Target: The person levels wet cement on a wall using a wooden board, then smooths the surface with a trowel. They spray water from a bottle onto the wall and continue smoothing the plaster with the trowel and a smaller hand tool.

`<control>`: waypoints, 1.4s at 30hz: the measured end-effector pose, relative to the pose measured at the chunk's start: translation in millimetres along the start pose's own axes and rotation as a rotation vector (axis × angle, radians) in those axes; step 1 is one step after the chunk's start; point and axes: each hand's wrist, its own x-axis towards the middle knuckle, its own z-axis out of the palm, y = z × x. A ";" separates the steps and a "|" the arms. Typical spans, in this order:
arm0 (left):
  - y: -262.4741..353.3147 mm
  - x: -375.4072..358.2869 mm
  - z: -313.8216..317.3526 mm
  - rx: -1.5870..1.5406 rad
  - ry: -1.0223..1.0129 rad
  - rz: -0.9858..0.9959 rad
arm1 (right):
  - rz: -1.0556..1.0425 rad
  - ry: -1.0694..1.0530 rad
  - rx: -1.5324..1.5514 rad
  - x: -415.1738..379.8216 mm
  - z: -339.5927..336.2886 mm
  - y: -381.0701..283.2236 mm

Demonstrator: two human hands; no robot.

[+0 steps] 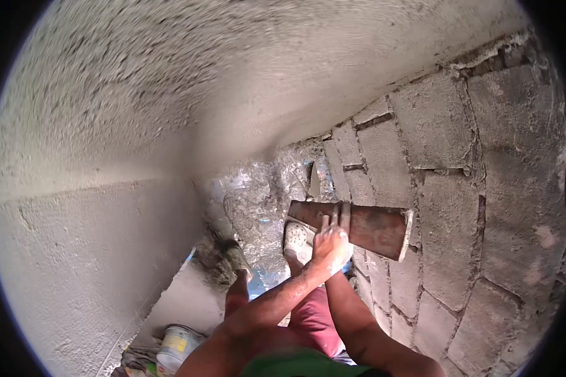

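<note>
A long reddish-brown board (378, 227), pale plaster along its right end, is held out in front of my legs, tilted down to the right. My left hand (331, 244), smeared with whitish plaster, is closed at the board's near edge. My right hand (345, 217) crosses at the same spot; its palm is mostly hidden by the left, and fingers lie over the board's face. Beyond the board, a narrow pointed blade (314, 182) rests near the foot of the block wall.
A bare block wall (446, 220) with open joints rises at right. Plastered wall (94, 251) stands at left, with rough wet-looking plaster (138, 81) ahead. My shoes (295, 237) stand on a mortar-splashed floor sheet (258, 207). A white bucket (175, 347) sits lower left.
</note>
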 end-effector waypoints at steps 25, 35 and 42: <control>15.6 310.5 119.7 -2.833 0.112 -0.182 | -0.234 0.372 0.552 234.9 -141.9 18.6; -15.4 367.6 122.3 -3.023 0.295 -0.081 | -0.192 0.291 0.633 289.2 -114.2 17.0; -30.9 366.4 122.7 -3.063 0.171 -0.194 | -0.185 0.378 0.650 293.4 -93.6 25.5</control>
